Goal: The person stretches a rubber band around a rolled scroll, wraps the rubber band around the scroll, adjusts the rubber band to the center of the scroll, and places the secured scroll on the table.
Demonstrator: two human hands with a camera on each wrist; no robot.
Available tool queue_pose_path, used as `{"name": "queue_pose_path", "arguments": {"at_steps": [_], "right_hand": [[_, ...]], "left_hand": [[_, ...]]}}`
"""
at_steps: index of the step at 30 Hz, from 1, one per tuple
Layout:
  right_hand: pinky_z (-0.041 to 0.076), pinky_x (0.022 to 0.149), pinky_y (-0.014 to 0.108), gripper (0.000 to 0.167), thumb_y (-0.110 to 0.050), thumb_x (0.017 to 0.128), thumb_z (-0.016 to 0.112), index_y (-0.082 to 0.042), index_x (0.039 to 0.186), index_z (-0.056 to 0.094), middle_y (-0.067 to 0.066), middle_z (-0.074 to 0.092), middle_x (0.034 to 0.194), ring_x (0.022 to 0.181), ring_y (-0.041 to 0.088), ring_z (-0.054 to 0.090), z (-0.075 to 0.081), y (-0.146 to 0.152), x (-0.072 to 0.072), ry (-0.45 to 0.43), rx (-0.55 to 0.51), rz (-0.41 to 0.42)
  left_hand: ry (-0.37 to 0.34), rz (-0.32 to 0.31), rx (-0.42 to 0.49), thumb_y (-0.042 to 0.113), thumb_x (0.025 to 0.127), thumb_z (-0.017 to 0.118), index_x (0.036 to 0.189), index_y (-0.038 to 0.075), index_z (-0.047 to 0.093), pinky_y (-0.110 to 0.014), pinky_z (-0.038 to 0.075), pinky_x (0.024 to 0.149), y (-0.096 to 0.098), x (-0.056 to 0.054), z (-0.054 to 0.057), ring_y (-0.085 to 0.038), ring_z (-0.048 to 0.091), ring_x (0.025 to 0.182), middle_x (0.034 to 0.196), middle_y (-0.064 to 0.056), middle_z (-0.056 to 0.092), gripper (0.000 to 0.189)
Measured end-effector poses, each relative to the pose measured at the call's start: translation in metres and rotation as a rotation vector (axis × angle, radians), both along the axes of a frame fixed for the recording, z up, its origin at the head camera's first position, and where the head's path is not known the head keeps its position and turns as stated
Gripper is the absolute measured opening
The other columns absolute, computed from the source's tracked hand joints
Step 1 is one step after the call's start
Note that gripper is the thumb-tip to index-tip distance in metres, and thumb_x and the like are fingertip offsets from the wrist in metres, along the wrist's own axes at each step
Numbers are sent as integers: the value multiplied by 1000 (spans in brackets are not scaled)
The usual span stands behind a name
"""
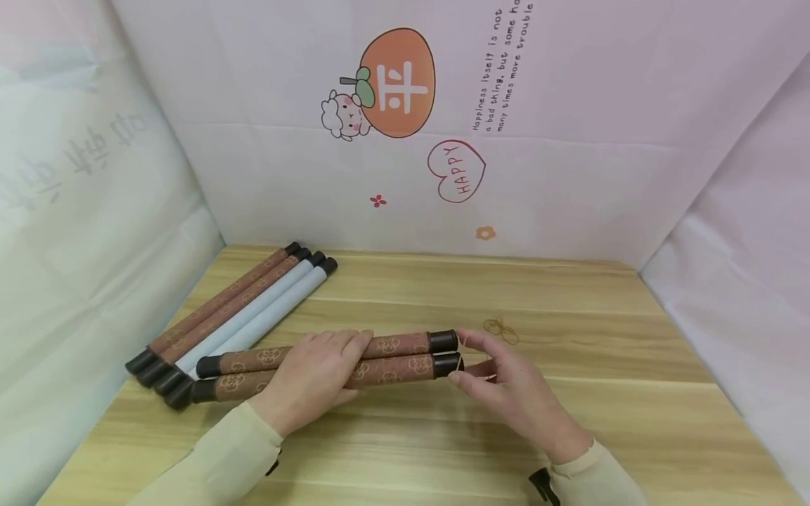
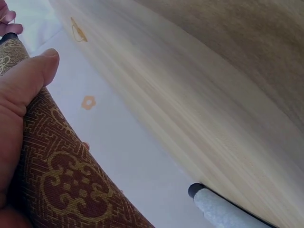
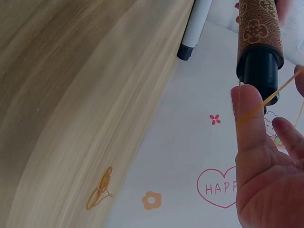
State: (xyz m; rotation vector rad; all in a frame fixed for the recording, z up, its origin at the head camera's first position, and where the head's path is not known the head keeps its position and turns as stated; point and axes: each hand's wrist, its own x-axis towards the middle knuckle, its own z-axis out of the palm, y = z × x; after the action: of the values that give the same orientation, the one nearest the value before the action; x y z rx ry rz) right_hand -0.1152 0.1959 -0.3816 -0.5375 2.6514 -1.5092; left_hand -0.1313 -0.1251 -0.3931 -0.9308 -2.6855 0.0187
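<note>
The place is a small screened work corner, arranged around a wood-grain table (image 1: 582, 316); whether it belongs to a home or a workshop cannot be told. Behind the table hangs a pale back sheet (image 1: 569, 197), printed with a cartoon fruit (image 1: 405, 84), a heart (image 1: 457, 171) and English words. Pale side sheets (image 1: 740, 281) close the table's left and right.
</note>
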Motion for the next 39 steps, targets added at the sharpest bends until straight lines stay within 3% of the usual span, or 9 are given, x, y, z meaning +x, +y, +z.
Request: {"name": "queue_pose_path", "arguments": {"at_steps": [7, 14, 22, 27, 32, 39], "right_hand": [[62, 79, 28, 77, -27, 85, 88, -20, 151, 50, 16, 53, 151, 105, 25, 74, 0, 1, -2, -29, -35, 67], [63, 80, 31, 87, -35, 78, 93, -25, 152, 48, 5, 59, 137, 109, 25, 68, 4, -1, -2, -49, -31, 122], [55, 98, 40, 92, -51, 72, 92, -18, 149, 54, -6, 63, 135, 111, 13, 65, 13, -7, -2, 145, 255, 114], [55, 97, 42, 91, -55, 70, 92, -21, 147, 56, -3, 62, 135, 112, 12, 62, 15, -9, 2, 187, 345, 100], [54, 93, 39, 87, -57, 68, 93, -23, 140, 59, -8, 62, 128, 106, 9, 60, 17, -9, 4, 164, 322, 95], [54, 89, 33, 81, -45, 65, 98, -21, 132, 59, -9, 60, 120, 101, 8, 60, 21, -9, 6, 116, 238, 126]], "left_hand": [[5, -49, 10, 52, 75, 90, 146, 6, 54, -46, 58, 92, 0, 3, 3, -29, 70, 113, 131, -10, 70, 92], [14, -87, 2, 51, 72, 92, 144, 7, 55, -46, 57, 96, 5, 7, 6, -28, 69, 116, 131, -10, 70, 93], [57, -114, -21, 51, 70, 93, 143, 9, 55, -46, 56, 97, 12, 11, 8, -28, 69, 114, 128, -7, 70, 93], [86, -132, -21, 52, 69, 93, 144, 9, 54, -47, 56, 98, 15, 14, 8, -28, 68, 116, 129, -8, 69, 95], [101, -148, -11, 53, 68, 93, 145, 8, 53, -46, 55, 99, 16, 15, 9, -28, 67, 118, 131, -8, 68, 98], [116, -173, -14, 55, 67, 93, 146, 5, 51, -45, 54, 102, 16, 18, 10, -27, 66, 118, 131, -9, 68, 102]]}}
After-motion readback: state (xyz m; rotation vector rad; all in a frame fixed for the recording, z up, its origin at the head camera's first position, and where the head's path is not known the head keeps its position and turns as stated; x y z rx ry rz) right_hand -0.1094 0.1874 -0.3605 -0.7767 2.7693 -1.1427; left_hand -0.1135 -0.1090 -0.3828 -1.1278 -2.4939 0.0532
